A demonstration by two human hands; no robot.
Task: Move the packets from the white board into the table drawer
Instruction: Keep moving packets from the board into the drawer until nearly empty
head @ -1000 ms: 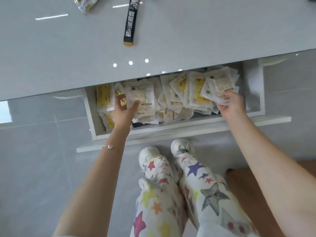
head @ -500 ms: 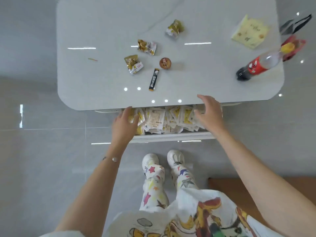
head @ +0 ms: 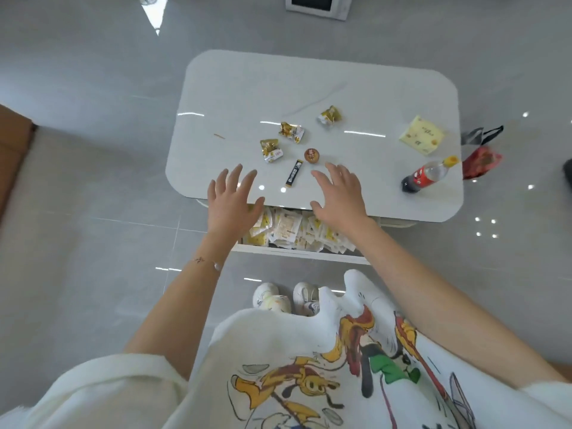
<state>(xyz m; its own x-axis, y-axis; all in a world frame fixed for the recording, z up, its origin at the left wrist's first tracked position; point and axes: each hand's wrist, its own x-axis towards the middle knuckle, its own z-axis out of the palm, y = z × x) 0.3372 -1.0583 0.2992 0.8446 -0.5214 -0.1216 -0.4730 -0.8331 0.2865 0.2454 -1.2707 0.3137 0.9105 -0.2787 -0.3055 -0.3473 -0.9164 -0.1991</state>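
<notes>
Left hand (head: 232,201), right hand (head: 339,196): fingers spread, holding nothing, over near edge of table (head: 309,88). Drawer (head: 297,254): pulled out, full of packets (head: 286,229).

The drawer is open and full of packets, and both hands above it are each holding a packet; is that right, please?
Not quite. The head view shows the drawer open and full of packets, but the left hand and right hand hold nothing: both are open, fingers spread, over the near edge of the table.
</notes>
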